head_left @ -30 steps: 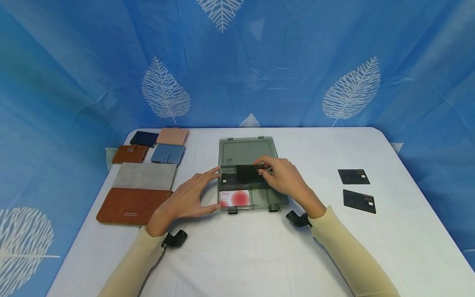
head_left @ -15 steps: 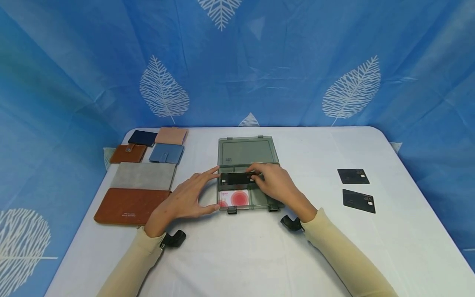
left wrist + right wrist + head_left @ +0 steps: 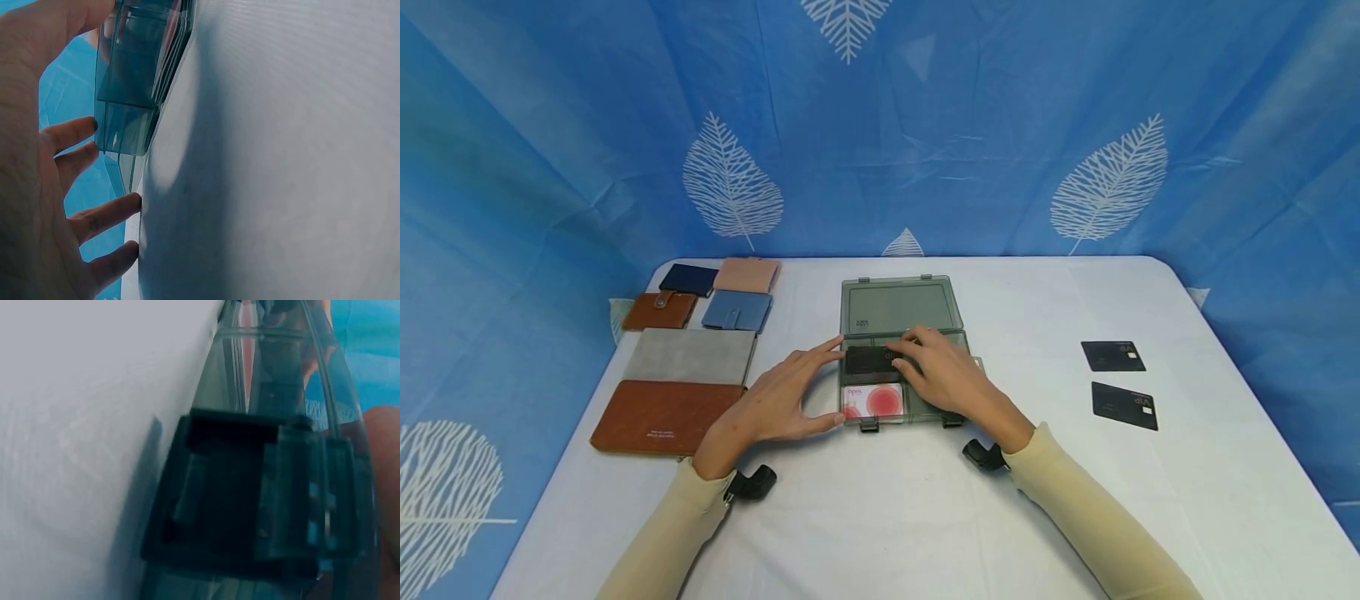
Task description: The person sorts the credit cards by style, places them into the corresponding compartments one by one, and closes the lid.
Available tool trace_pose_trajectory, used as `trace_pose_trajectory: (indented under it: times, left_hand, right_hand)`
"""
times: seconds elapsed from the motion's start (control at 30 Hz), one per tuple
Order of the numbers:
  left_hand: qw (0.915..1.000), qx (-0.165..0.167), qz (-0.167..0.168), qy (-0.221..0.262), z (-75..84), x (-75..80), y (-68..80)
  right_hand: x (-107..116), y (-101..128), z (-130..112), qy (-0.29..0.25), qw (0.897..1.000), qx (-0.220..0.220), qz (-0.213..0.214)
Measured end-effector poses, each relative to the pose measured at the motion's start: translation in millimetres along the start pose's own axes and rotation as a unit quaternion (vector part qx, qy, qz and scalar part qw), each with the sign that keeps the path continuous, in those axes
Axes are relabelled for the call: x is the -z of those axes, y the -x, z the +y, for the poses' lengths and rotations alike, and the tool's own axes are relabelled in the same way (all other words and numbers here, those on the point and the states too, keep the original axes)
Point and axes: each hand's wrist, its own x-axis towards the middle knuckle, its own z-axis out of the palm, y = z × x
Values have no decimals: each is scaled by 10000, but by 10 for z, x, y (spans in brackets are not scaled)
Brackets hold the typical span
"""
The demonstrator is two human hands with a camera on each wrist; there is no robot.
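A translucent green divided case (image 3: 925,407) lies on the table with its lid (image 3: 901,307) folded back. My right hand (image 3: 946,373) reaches over it and pinches the right end of a black card (image 3: 868,360) in the left middle compartment. In front of that, a white card with red circles (image 3: 874,401) lies in its own compartment. At the case's left side my left hand (image 3: 784,396) has spread fingers and thumb touching its edge. The left wrist view shows fingertips (image 3: 87,127) on the case wall (image 3: 128,128). A dark latch (image 3: 225,494) fills the right wrist view.
Two black VIP cards (image 3: 1113,356) lie apart on the right. On the left sit a brown pouch (image 3: 658,417), a grey wallet (image 3: 692,356), a blue wallet (image 3: 737,310) and several other small wallets. Blue leaf-print cloth (image 3: 910,150) stands behind the table.
My right hand has moved left and slightly lower with the black card, which has gone from above the case down into the left middle compartment. My left hand has stayed at the case's side.
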Motion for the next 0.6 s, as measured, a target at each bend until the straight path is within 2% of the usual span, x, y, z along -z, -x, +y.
trace_pose_trajectory:
  times: [0.37,0.6]
  left_hand:
    - [10000,-19,22,10,16,-12,-3]
    - [10000,4,16,-5,27,-9,4]
  right_hand:
    - [-30,37,14,-44,9988,151,-473]
    - [-12,41,23,-153,9971,13,-740]
